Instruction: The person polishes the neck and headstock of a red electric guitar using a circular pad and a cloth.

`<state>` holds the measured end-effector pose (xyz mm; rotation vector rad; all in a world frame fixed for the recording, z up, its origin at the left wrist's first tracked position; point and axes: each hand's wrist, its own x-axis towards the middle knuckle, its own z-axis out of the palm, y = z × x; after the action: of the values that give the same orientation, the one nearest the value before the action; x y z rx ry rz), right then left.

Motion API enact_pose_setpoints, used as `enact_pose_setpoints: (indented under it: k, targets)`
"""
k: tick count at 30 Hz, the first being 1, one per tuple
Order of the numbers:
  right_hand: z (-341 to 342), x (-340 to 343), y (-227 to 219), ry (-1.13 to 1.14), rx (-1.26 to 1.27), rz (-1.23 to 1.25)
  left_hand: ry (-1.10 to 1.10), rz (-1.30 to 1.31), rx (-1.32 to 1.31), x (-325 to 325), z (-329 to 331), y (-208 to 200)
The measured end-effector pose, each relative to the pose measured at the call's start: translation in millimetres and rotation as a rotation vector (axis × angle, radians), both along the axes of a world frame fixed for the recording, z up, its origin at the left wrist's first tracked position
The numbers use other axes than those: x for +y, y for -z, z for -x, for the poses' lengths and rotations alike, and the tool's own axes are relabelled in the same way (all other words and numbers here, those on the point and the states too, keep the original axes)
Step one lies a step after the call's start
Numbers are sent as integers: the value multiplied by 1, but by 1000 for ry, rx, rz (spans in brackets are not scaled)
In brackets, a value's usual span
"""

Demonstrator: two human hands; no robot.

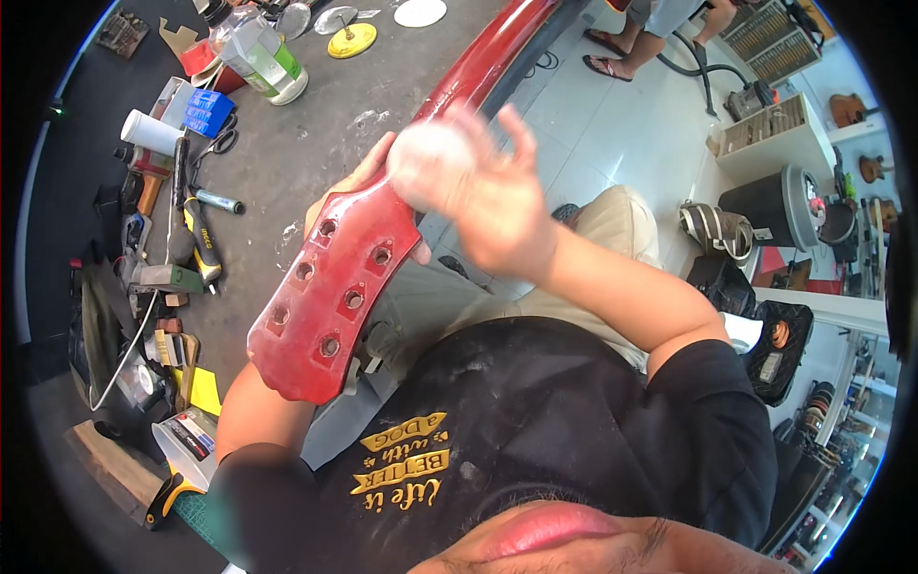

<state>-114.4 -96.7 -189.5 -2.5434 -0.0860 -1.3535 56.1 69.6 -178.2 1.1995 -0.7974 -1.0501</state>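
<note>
A glossy red guitar neck (488,62) runs down from the top of the view to its headstock (320,287), which has several bare tuner holes. My left hand (352,180) is wrapped round the neck from beneath, just above the headstock; most of it is hidden, with fingertips showing on the far edge. Against the neck, my right hand (507,215) holds a whitish round pad (430,161). Hand and pad are smeared by motion, and the pad's exact material cannot be made out. Some of the right fingers stick up off the pad.
The dark workbench (335,105) carries a spray bottle (273,72), a yellow disc (352,40), scissors (222,142), a yellow-black knife (203,239) and a white tub (186,445) along its left side. Another person's legs (636,48) stand at top right, near a black bin (775,206).
</note>
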Motion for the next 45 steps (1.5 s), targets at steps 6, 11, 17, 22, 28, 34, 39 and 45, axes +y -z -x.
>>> enact_pose_setpoints:
  k: [6,11,17,22,28,34,39,45]
  targets:
    - [1,-14,3,38,-21,26,-7,-51,481,-4,3,-12]
    - [-9,-37,32,333,-29,2,31,72,525,2,-6,1]
    - [-11,-17,46,211,-39,9,169,278,639,1,-16,22]
    - [-9,8,40,-39,-109,-44,132,302,879,0,-4,8]
    - [-9,-8,40,61,-67,-82,30,-17,347,-1,-2,-2]
    - [-13,-7,26,-33,-145,-144,-49,-7,195,-4,2,6]
    - [-12,-20,15,-139,-108,-181,-16,102,259,-8,3,3]
    - [-13,-27,-27,-72,-176,-108,-308,388,-697,-35,-5,-27]
